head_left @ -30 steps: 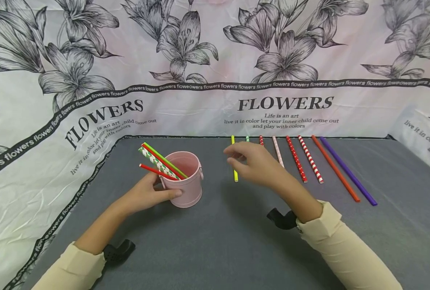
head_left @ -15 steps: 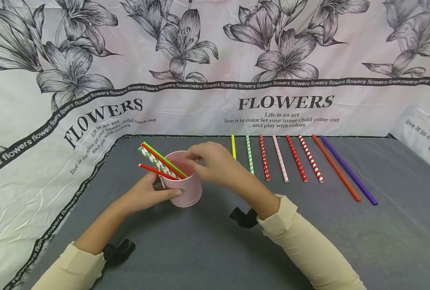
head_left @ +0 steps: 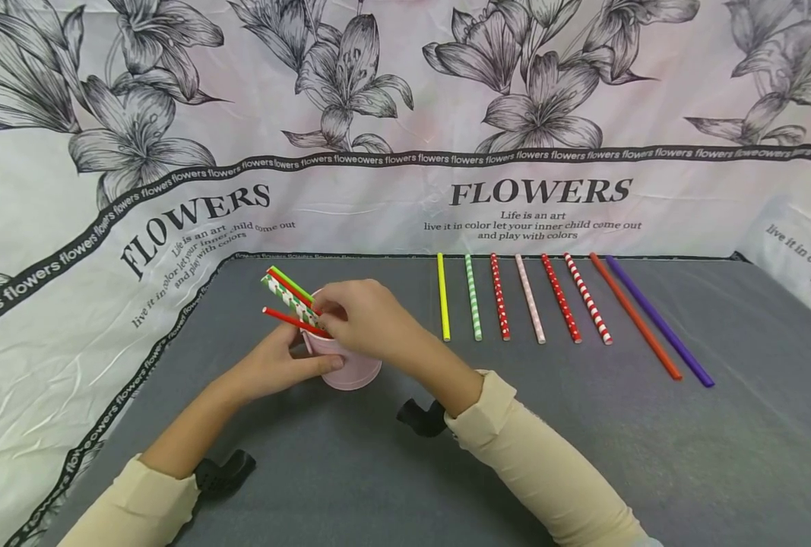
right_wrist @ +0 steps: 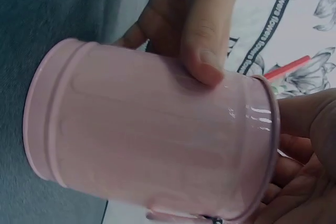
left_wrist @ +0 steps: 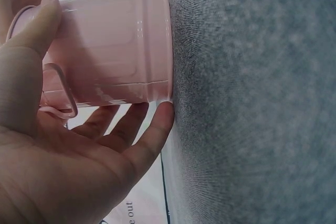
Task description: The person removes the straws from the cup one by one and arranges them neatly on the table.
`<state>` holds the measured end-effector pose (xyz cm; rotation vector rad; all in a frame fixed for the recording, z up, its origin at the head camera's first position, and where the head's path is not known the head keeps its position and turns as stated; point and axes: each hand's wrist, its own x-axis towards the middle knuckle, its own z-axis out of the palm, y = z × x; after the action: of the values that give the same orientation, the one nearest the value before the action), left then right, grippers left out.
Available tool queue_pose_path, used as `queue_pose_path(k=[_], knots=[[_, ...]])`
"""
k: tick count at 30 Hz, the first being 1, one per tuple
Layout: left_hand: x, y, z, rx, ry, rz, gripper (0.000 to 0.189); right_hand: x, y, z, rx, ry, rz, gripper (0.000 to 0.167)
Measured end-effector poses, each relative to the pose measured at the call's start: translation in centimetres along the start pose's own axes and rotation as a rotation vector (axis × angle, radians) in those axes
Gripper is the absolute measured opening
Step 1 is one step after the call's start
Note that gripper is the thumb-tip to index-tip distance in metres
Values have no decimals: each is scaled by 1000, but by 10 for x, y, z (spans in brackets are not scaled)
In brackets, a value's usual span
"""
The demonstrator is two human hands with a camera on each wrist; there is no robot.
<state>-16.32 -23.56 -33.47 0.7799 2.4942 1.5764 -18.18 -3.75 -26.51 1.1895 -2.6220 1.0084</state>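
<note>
A small pink metal bucket [head_left: 346, 363] stands on the grey cloth. My left hand [head_left: 278, 368] grips it from the left, thumb across its front and fingers round the far side. Several paper straws lean out over its left rim: a lime green one [head_left: 283, 276], a red one beside it, a green-and-white patterned one [head_left: 289, 302] and a lower red straw [head_left: 289, 319]. Over the bucket's mouth, my right hand [head_left: 367, 319] has bent fingers and thumb against the straws. In the right wrist view its fingertips are hidden behind the rim, so a pinch cannot be confirmed.
Right of the bucket several straws lie in a spaced row: yellow [head_left: 443, 298], green-striped [head_left: 473, 298], red dotted, pale pink [head_left: 530, 299], red-and-white striped [head_left: 588, 299], orange [head_left: 636, 317] and purple [head_left: 660, 320]. A flower-printed curtain [head_left: 378, 205] borders the cloth at the back and left.
My right hand has moved left from above the yellow straw to the bucket's mouth and up against the leaning straws. My left hand and the bucket have stayed in place.
</note>
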Motion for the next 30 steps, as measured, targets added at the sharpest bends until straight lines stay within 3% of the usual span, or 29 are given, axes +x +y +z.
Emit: queue_pose_path(k=[11,30], knots=[[4,-1,0,-15,-18,67,61,8,0,5,-69,-36,67,7],[1,0,0,7,-21,6,61,12,-3,4,-110,-80,116,2]])
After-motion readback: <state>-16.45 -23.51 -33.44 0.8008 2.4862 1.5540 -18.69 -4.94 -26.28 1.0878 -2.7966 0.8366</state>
